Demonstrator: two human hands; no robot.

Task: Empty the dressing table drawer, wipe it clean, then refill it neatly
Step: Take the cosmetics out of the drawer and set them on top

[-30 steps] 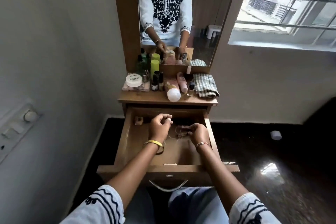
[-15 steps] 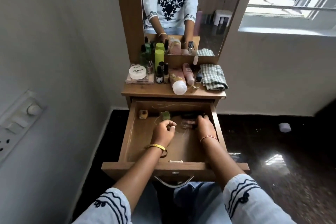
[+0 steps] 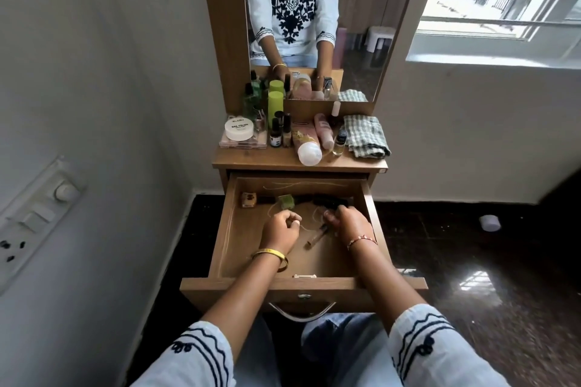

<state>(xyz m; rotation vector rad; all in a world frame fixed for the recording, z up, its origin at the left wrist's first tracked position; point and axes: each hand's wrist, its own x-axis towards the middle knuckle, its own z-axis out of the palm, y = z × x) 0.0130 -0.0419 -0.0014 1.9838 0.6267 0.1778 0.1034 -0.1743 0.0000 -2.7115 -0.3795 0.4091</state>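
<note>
Right hand (image 3: 349, 223) shifted nearer, off drawer (image 3: 226, 239) back; curled over thin tube (image 3: 316, 237). Left hand (image 3: 279, 229) fisted, contents unclear. Tube light, slippery: pinch mid-length.

The only words I can read stand on the lid of the round white jar (image 3: 239, 130) at the left of the dressing table top (image 3: 276, 161): "NAIL POLISH" in dark capitals. Above that is a short brand word and below it a smaller line, both too small for me to make out. The small dark bottle (image 3: 275, 134) beside the jar has a pale label, but its print is blurred. Nothing else here carries lettering I can read.
</note>
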